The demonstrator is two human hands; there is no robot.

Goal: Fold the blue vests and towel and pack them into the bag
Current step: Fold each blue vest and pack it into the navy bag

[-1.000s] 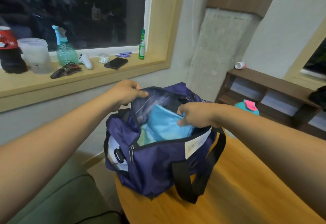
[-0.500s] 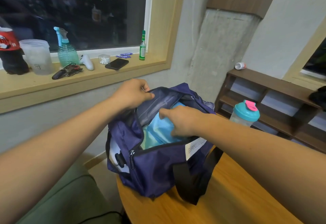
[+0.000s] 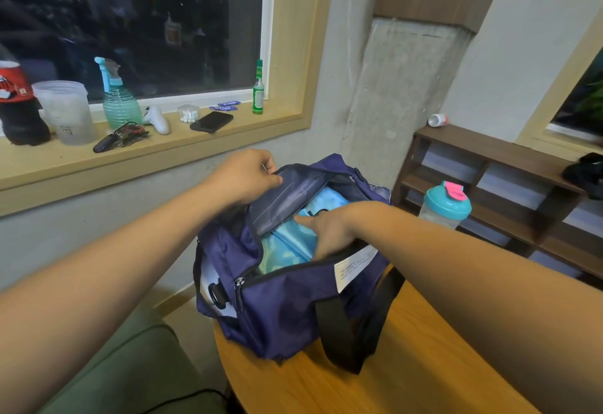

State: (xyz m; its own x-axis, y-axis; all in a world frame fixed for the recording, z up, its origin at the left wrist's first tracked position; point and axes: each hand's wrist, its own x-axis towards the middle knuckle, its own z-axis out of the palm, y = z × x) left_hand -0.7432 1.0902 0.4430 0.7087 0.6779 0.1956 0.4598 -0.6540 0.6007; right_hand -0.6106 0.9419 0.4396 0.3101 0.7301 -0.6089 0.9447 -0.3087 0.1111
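Observation:
A dark blue bag (image 3: 284, 312) with black straps stands unzipped at the left edge of a round wooden table (image 3: 408, 377). Light blue folded cloth (image 3: 290, 244) fills its opening. My left hand (image 3: 244, 175) pinches the far rim of the opening and holds that flap up. My right hand (image 3: 329, 227) lies flat inside the bag, fingers spread, pressing down on the light blue cloth. I cannot tell vest from towel in there.
A shaker bottle (image 3: 445, 204) with a teal lid stands behind the bag on the right. A brown shelf unit (image 3: 502, 185) lines the right wall. The windowsill (image 3: 137, 155) holds a spray bottle, cup, phone and keys. A green seat (image 3: 124, 371) sits at lower left.
My right hand has let go of the cloth's edge and slid left and deeper into the bag, flattening onto the cloth. My left hand still holds the flap, slightly higher.

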